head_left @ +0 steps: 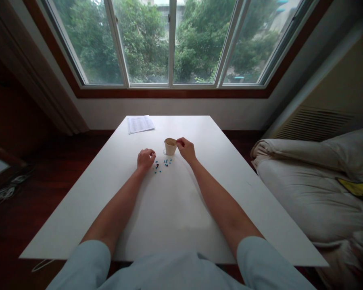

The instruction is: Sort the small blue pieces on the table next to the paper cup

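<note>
Right hand fingers pinch the rim of the small tan paper cup, steadying it on the white desk; left hand fingers curl shut, whether around anything I cannot tell, just beside the scattered small blue pieces

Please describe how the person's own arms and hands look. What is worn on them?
Both arms are bare from above the elbow down, with short pale blue sleeves at the upper arms. The left hand and right hand are bare: no gloves are seen, and no watch or bracelet on the wrists.

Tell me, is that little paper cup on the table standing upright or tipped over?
Upright. The paper cup stands on its base on the white table, its open mouth facing up, while the right hand pinches its rim.
</note>
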Motion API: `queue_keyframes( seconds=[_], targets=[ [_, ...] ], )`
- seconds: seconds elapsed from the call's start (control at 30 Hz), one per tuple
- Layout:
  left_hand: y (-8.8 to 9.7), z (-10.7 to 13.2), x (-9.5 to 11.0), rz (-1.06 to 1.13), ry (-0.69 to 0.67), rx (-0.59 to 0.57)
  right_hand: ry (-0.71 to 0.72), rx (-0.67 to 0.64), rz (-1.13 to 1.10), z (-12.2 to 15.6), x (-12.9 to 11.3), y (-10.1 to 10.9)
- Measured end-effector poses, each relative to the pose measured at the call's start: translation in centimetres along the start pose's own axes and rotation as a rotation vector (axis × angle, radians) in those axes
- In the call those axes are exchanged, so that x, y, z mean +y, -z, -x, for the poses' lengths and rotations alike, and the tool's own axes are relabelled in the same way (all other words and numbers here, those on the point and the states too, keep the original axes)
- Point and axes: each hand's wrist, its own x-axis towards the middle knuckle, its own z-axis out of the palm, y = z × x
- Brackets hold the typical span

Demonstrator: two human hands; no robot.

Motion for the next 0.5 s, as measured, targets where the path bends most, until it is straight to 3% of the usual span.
queue_keyframes(
  seconds=[0.07, 0.13, 0.2, 0.3, 0.5],
  targets=[
    [1.0, -0.7, -1.2, 0.010, 0.065, -0.042, 0.024, -0.139, 0.030, 0.6, 1.0, 0.5],
    [2.1, -1.3, -2.4, 0.026, 0.076, -0.170, 0.073, -0.255, 0.065, 1.1, 1.8, 0.8],
    [2.9, -1.6, -3.4, 0.034, 0.037, -0.318, 0.115, -0.249, 0.091, 1.5, 2.2, 1.0],
    [3.7, -1.6, -4.0, 0.040, -0.028, -0.436, 0.095, -0.197, 0.113, 1.7, 2.3, 1.1],
    [4.6, -1.1, -3.1, 0.086, -0.073, -0.592, 0.103, -0.409, 0.287, 2.6, 2.4, 0.6]
  ],
)
